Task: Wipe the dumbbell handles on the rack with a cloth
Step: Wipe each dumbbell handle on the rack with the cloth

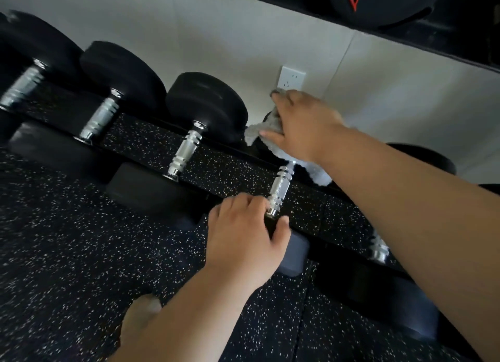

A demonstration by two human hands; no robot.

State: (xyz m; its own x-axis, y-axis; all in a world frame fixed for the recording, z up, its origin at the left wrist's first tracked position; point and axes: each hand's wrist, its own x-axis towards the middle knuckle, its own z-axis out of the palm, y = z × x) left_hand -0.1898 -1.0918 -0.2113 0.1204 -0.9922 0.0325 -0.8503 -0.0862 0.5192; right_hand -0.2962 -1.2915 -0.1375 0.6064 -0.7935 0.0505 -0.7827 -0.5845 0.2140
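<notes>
Hands worked on one black rubber-headed dumbbell in a row. The right hand gripped a bunched grey fluffy cloth, fingers curled round it, against the far head. The left hand curled its fingers over the near end. The knurled chrome handle lay bare between them, apparently unwiped. Neighbouring chrome handles gave no sign either way.

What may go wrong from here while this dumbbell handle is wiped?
1. The right grip holds the fluffy grey cloth bunched at the far end, so most of the knurled chrome handle may be left unwiped.
2. The left grip clasps the near end of the black rubber dumbbell; a sliding wipe may knock that grip.
3. The cloth's tip seems near the white wall socket; if damp, that is unsafe.
</notes>
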